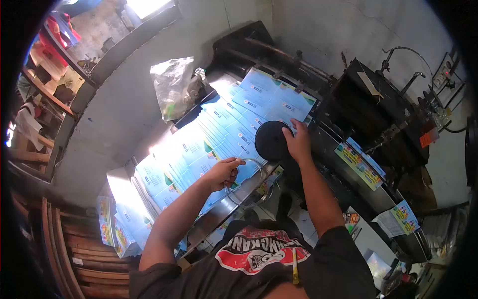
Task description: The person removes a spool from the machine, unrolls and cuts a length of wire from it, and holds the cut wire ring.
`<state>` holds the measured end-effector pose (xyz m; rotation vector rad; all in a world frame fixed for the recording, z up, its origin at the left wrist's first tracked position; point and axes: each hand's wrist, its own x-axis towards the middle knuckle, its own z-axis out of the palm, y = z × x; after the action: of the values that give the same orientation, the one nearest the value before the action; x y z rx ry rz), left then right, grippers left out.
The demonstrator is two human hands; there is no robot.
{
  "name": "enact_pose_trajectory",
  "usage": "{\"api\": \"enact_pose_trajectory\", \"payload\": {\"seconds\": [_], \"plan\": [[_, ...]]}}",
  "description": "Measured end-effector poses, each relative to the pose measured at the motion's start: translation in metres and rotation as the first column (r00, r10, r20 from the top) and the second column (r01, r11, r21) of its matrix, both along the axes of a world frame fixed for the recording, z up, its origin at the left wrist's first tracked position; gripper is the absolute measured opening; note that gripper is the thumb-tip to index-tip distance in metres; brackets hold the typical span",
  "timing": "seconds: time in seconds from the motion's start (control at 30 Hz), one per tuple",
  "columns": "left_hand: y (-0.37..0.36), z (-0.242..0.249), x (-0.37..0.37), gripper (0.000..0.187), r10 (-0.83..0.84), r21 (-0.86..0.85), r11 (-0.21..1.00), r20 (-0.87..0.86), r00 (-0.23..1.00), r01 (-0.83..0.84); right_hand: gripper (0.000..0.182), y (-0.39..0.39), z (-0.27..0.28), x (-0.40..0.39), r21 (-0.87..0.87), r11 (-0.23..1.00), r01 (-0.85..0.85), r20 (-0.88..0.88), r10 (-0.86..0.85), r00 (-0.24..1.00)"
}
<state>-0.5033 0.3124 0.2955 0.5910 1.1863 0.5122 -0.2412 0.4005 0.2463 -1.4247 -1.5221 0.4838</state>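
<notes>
Grey walls stood around our bench, where blue printed sheets lay overlapping in a long spread. Our left hand pinched a thin pale loop between curled fingers, near the bench's front edge. Our right hand had its fingers spread at the rim of a round black disc, near the sheets; we could not tell whether they gripped it. We judged the step to be handling loop and disc together; the next move seemed to call for steady control of both, without disturbing the sheets.
</notes>
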Motion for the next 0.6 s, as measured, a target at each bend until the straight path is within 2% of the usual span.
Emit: {"api": "enact_pose_trajectory", "payload": {"seconds": [0.07,0.13,0.17,0.23,0.27,0.3,0.33,0.37,0.43,0.47,0.5,0.53,0.57,0.6], "plan": [[-0.004,-0.004,0.006,0.027,0.018,-0.002,1.0,0.014,1.0,-0.018,0.046,-0.035,0.002,0.005,-0.028,0.999,-0.021,-0.13,0.017,0.991],[-0.005,-0.001,0.011,0.026,0.008,-0.006,1.0,0.023,1.0,-0.007,0.053,-0.084,0.0,0.004,-0.245,0.969,0.007,-0.291,-0.08,0.953],[-0.007,0.001,0.013,0.024,0.004,-0.015,1.0,0.03,1.0,-0.004,0.053,-0.098,-0.007,0.001,-0.248,0.969,0.009,-0.291,-0.083,0.953],[-0.01,0.003,0.02,0.024,-0.018,0.005,1.0,-0.022,1.0,0.018,0.057,-0.125,-0.015,-0.007,-0.479,0.856,-0.195,-0.622,-0.174,0.763],[-0.012,0.001,0.023,0.025,-0.038,0.033,0.999,-0.072,0.997,0.04,0.057,-0.129,-0.018,-0.008,-0.49,0.852,-0.183,-0.621,-0.194,0.759],[-0.014,-0.002,0.025,0.025,-0.057,0.02,0.998,-0.071,0.996,0.058,0.056,-0.131,-0.007,-0.009,-0.562,0.744,-0.361,-0.702,-0.198,0.684],[-0.014,-0.005,0.025,0.023,-0.051,0.007,0.999,-0.047,0.998,0.051,0.056,-0.13,-0.001,-0.008,-0.583,0.612,-0.534,-0.773,-0.216,0.596],[-0.014,-0.007,0.025,0.022,-0.044,-0.003,0.999,-0.024,0.999,0.044,0.056,-0.13,-0.007,-0.007,-0.585,0.618,-0.525,-0.773,-0.229,0.592],[-0.014,-0.01,0.024,0.021,-0.067,0.004,0.998,-0.026,0.997,0.067,0.045,-0.128,-0.02,-0.009,-0.481,0.51,-0.713,-0.862,-0.127,0.49],[-0.015,-0.01,0.023,0.02,-0.075,0.014,0.997,-0.026,0.997,0.076,0.045,-0.13,-0.025,-0.008,-0.48,0.514,-0.711,-0.862,-0.129,0.49],[-0.017,-0.011,0.024,0.02,-0.077,0.013,0.997,-0.026,0.997,0.077,0.039,-0.134,-0.026,-0.007,-0.449,0.514,-0.731,-0.886,-0.151,0.438],[-0.02,-0.012,0.026,0.023,-0.097,0.065,0.993,-0.087,0.991,0.103,0.033,-0.138,-0.027,-0.008,-0.416,0.515,-0.75,-0.907,-0.173,0.384],[-0.023,-0.013,0.028,0.025,-0.116,0.116,0.984,-0.148,0.982,0.134,0.033,-0.142,-0.026,-0.007,-0.416,0.516,-0.749,-0.907,-0.175,0.383],[-0.024,-0.012,0.029,0.025,-0.118,0.117,0.984,-0.148,0.982,0.136,0.027,-0.146,-0.02,-0.005,-0.404,0.525,-0.749,-0.914,-0.192,0.358]]}}
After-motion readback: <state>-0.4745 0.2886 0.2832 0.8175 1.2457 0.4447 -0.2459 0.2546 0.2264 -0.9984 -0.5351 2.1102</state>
